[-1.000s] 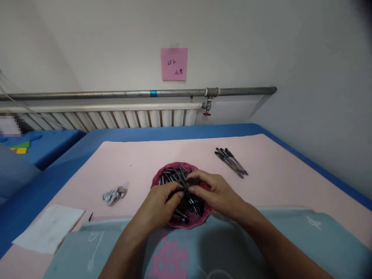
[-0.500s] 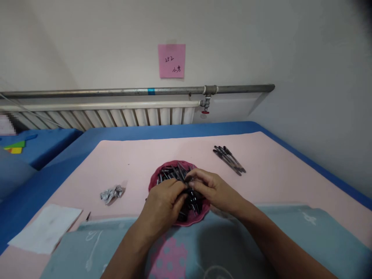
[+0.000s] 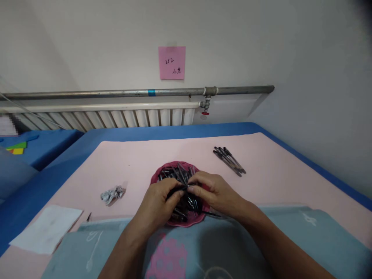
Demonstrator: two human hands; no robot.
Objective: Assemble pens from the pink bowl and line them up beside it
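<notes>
A round pink basket [image 3: 195, 221] is heaped with dark and clear pen parts [image 3: 182, 174]. Over its middle, my left hand [image 3: 159, 199] is closed, thumb and fingers pinching a black pen [image 3: 184, 188]. From the other side my right hand [image 3: 215, 190] pinches the same pen's other end, and the fingertips of both hands nearly meet. Fingers cover most of the pen, so whether its parts are joined does not show. Below my right hand, a thin black piece [image 3: 212, 214] juts over the basket's rim.
Several black-capped pens [image 3: 229, 161] lie together at the back right. Crumpled paper [image 3: 112, 194], a white sheet [image 3: 48, 228] and a small dark piece [image 3: 88, 217] lie on the left. A blue-grey cloth [image 3: 285, 232] covers the near side of the pink table top [image 3: 139, 155].
My left hand has turned a little and its fingertips have come closer to my right hand's at the pen. A thin black piece now shows over the basket's right rim.
</notes>
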